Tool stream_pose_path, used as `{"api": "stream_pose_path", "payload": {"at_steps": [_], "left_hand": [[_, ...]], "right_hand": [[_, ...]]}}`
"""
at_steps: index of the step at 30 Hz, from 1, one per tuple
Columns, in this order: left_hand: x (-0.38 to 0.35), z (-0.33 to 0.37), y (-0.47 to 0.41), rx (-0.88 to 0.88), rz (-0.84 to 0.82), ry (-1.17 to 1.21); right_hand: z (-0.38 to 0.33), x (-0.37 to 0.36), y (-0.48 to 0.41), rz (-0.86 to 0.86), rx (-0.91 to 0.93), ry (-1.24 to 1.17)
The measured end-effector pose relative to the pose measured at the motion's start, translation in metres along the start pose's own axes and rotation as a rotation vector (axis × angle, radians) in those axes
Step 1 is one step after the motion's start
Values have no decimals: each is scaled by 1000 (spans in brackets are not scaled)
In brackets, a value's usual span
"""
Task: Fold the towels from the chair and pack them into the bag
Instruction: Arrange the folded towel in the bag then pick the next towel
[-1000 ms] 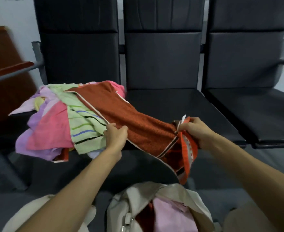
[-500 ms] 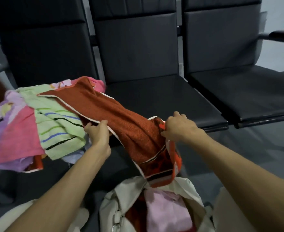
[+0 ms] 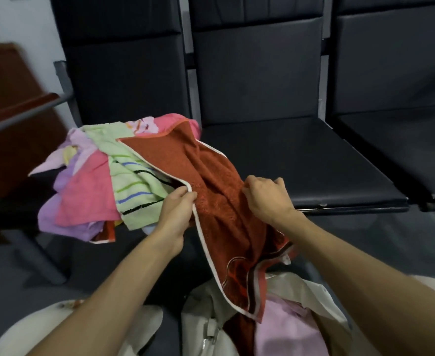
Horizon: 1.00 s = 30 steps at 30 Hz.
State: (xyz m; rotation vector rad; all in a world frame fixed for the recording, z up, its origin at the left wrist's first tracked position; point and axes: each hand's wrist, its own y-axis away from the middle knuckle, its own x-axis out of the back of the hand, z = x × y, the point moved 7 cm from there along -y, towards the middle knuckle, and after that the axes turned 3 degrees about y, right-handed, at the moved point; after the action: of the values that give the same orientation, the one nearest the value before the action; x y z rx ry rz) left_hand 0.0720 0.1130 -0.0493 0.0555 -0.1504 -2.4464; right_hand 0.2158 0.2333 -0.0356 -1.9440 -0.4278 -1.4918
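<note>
Left hand (image 3: 176, 209) is pinching the white-trimmed edge of the rust-red towel (image 3: 219, 191); right hand (image 3: 267, 196) is gripping its middle folds. The towel is trailing from the heap of towels (image 3: 95, 186) on the left chair (image 3: 124, 80) down over the open beige bag (image 3: 237, 327). A small tag (image 3: 286, 260) is showing; its writing is unreadable.

No text, brand, number or sign can be read anywhere in the view. A small white tag (image 3: 286, 260) hangs at the lower edge of the rust-red towel (image 3: 219, 191), but it is too small and blurred to show any lettering.
</note>
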Motion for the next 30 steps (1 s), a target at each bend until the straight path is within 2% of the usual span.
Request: {"api": "stream_pose_path", "payload": {"at_steps": [3,7,9,12,17,20,24,27,30], "left_hand": [[14,-7,4,28,14,-31],[19,-10,14,55,-20,-71],[22,-8,17,54,-37,-79],[27,-5,13,26,-5,-72],[33,11,13,-158,82,-213],[36,12,12,-194,90,-287],[49,7,6,-160,131,-262],[57,7,4,-139,169,-226],[57,5,4,-93,172,-190]], "right_hand": [[4,-11,-1,-65,-108,-7],[-3,-19,-2,-105,-102,-70],[-6,-20,-1,-149,-132,-279],[0,-15,1,-176,-283,-696],[25,4,10,-161,-490,-1120],[46,7,24,-195,-625,-1236],[69,7,45,-253,-820,-1357],[79,2,59,-364,-850,-1374],[94,4,69,-317,-877,-1302]]}}
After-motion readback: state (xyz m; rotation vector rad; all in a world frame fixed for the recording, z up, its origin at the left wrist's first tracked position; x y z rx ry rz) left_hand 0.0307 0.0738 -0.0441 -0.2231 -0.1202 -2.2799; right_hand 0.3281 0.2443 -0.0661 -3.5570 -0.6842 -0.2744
